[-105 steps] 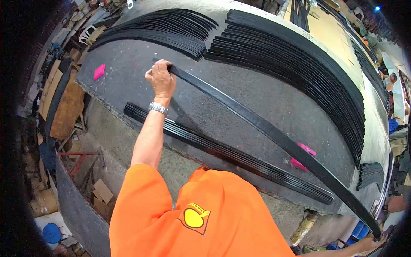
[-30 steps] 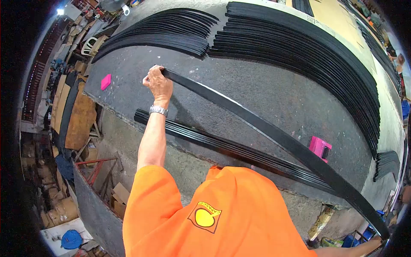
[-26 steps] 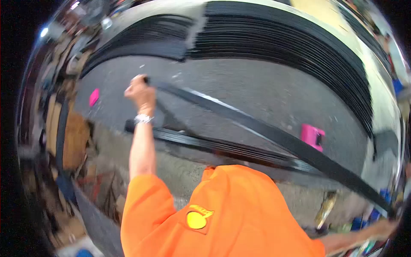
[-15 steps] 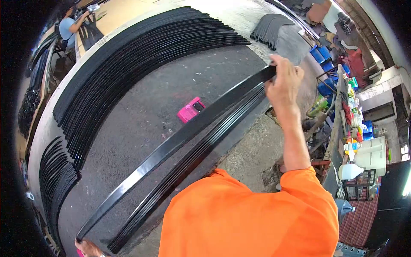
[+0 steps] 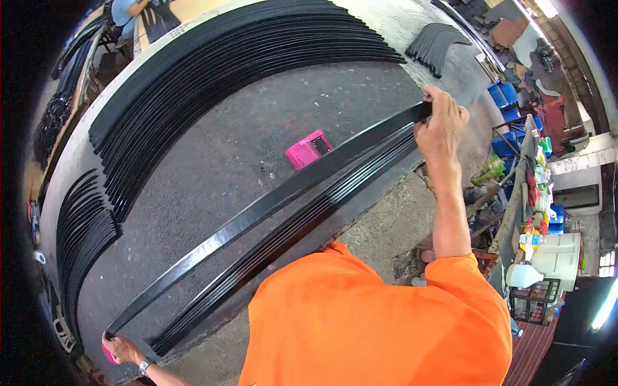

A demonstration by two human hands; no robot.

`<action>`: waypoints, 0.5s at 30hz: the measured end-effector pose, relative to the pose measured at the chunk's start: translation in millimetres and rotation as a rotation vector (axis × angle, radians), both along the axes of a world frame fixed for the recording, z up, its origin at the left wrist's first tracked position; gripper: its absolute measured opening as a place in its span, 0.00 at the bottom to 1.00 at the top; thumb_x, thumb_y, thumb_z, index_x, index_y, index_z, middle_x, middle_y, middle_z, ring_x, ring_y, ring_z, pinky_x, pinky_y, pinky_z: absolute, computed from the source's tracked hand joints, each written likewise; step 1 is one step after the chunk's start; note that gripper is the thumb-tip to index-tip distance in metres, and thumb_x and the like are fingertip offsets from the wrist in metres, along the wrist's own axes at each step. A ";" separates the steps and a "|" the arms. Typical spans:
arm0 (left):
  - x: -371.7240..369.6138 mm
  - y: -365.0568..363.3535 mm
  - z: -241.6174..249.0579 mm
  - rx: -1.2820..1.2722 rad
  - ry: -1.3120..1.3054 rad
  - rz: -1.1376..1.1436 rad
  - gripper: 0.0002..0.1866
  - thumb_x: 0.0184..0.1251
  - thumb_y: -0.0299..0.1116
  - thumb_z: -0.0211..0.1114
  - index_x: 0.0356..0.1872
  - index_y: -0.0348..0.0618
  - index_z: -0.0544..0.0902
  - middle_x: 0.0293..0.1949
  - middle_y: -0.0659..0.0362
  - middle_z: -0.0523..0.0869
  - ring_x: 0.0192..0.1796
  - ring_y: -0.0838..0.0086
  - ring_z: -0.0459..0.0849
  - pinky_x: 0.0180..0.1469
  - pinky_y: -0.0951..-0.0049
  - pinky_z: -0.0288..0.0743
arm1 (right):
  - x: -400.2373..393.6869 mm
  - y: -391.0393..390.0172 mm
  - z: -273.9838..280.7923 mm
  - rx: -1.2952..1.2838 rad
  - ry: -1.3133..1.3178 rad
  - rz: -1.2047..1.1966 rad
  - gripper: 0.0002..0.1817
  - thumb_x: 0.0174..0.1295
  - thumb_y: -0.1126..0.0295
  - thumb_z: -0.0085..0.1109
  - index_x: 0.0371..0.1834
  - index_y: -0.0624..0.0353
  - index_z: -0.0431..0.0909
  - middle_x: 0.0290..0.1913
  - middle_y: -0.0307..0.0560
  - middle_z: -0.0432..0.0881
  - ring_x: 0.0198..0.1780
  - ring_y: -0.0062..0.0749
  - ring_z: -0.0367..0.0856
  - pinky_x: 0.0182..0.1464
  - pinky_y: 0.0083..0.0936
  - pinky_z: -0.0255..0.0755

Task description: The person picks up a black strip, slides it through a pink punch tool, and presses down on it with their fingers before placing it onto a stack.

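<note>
Between my two hands stretches a long, glossy black strap point(image 5: 257, 209), held over the dark work table point(image 5: 187, 174). My right hand point(image 5: 443, 125) is closed on its far right end, thumb and fingers pinching it. At the lower left, my left hand point(image 5: 122, 349) grips the other end, with something pink point(image 5: 108, 354) beside it that I cannot identify. Just below the held strap, several similar straps point(image 5: 302, 225) lie side by side along the table's near edge. A pink box-like object point(image 5: 308, 149) with a dark opening rests behind the held strap.
A wide curved row of black straps point(image 5: 212, 83) covers the table's far side. Smaller bunches lie at the left point(image 5: 84, 238) and upper right point(image 5: 438, 48). Bottles and a white bucket point(image 5: 557, 257) stand on the right. Another person point(image 5: 125, 16) is at the upper left.
The view has shifted, bringing my left hand and wristwatch further into sight. Both hands still hold the strap by its ends, and it looks slightly straighter.
</note>
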State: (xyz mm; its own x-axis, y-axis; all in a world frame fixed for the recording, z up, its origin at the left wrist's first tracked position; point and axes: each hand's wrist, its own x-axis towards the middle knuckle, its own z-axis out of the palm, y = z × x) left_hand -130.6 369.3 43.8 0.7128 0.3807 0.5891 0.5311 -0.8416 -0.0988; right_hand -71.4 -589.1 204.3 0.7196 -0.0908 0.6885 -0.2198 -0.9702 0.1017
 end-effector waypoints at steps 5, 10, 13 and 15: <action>6.6 -0.7 -3.4 -0.005 0.035 0.084 0.17 0.71 0.31 0.64 0.58 0.40 0.83 0.50 0.53 0.90 0.53 0.59 0.87 0.57 0.62 0.77 | 4.3 -7.6 -14.4 0.019 0.018 0.011 0.35 0.42 0.80 0.70 0.59 0.49 0.76 0.51 0.41 0.84 0.57 0.37 0.81 0.57 0.40 0.61; 9.9 -12.7 11.5 0.012 0.034 0.039 0.16 0.72 0.35 0.64 0.57 0.43 0.84 0.50 0.54 0.91 0.54 0.59 0.87 0.57 0.60 0.76 | 7.8 -11.0 -30.7 0.038 0.054 0.008 0.34 0.43 0.80 0.70 0.59 0.49 0.75 0.51 0.40 0.83 0.57 0.37 0.80 0.58 0.40 0.61; 16.5 18.3 2.8 0.125 -0.056 -0.108 0.15 0.74 0.39 0.62 0.57 0.49 0.85 0.52 0.59 0.91 0.54 0.61 0.87 0.55 0.60 0.75 | 9.5 -17.0 -43.2 0.060 0.092 -0.010 0.34 0.45 0.79 0.71 0.60 0.49 0.75 0.52 0.40 0.83 0.57 0.37 0.80 0.59 0.41 0.61; 21.0 -21.0 25.4 0.123 0.019 0.094 0.15 0.76 0.43 0.60 0.56 0.54 0.86 0.54 0.63 0.90 0.56 0.64 0.87 0.54 0.60 0.72 | 9.8 -17.3 -50.7 0.063 0.122 -0.049 0.34 0.47 0.79 0.71 0.61 0.48 0.74 0.53 0.40 0.82 0.59 0.37 0.79 0.60 0.41 0.60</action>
